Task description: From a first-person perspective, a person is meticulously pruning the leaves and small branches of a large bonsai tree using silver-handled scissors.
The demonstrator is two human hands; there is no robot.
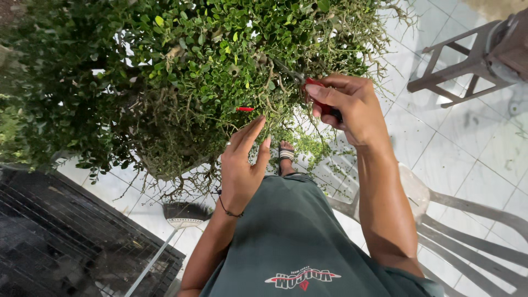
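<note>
Shears: red-handled pruning shears (318, 94) at 1 o'clock, blades poking into the twigs.
Right hand: right hand (352, 113) closed around the shears' handles.
Left hand: left hand (242, 165) at centre, open, fingers spread against hanging stems.
Bush: small-leaved bush (181, 71) fills 10 to 12 o'clock.
Around: broom (179, 217) at 7 o'clock; white plastic chair (467, 220) at 4 o'clock; wooden stool (467, 60) at 2 o'clock.

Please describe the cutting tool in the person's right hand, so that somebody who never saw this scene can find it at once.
Start at the big leafy shrub filling the upper picture. At its lower right edge, the right hand grips small pruning shears, blades poking into the twigs. Their red handles set them apart from the green leaves and brown stems.
</note>
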